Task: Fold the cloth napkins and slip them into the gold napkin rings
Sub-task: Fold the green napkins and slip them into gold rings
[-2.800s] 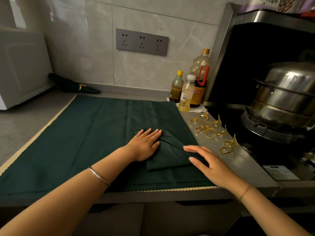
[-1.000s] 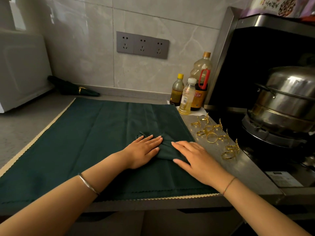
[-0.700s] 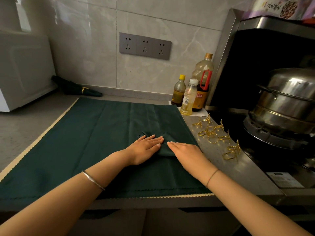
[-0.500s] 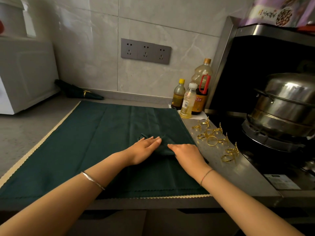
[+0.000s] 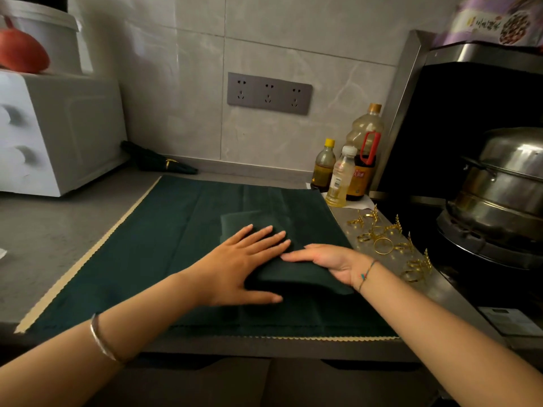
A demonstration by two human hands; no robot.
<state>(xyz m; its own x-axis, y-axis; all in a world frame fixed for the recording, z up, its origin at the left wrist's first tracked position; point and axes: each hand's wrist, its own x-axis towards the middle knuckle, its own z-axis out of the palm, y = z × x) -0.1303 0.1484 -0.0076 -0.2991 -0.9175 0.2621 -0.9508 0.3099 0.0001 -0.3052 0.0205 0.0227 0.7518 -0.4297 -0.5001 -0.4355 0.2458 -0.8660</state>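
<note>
left hand: the left hand [image 5: 235, 265] lies flat and open, palm down, fingers spread across the left part of the dark green napkin [image 5: 296, 276]; it pins the cloth and grips nothing
right hand: the right hand [image 5: 332, 264] has turned palm up at the napkin's right edge, fingers loosely curled with a fold of cloth lying over them; it seems to be lifting that flap, though how firmly it holds cannot be told
what changed: a moment ago both hands pressed palm down side by side on the fold; now the right one has slid under the right side and raised it, so the bundle looks thicker and narrower
meaning: judged from this, another fold is being turned in toward the left hand, narrowing the napkin to something a ring could pass over; folding is not yet finished
napkin position: on the large green cloth [image 5: 152, 245] that covers the counter, right of its centre, under both hands
rings: the gold napkin rings [image 5: 385, 242] sit in a loose cluster on the steel ledge just right of the cloth, none on this napkin yet
finished one: a rolled green napkin with a gold band [image 5: 160, 163] lies by the back wall, well apart
next need: press the new fold flat, then reach right for a ring
risk: the loose flap may spring open if the left hand lifts too soon
</note>
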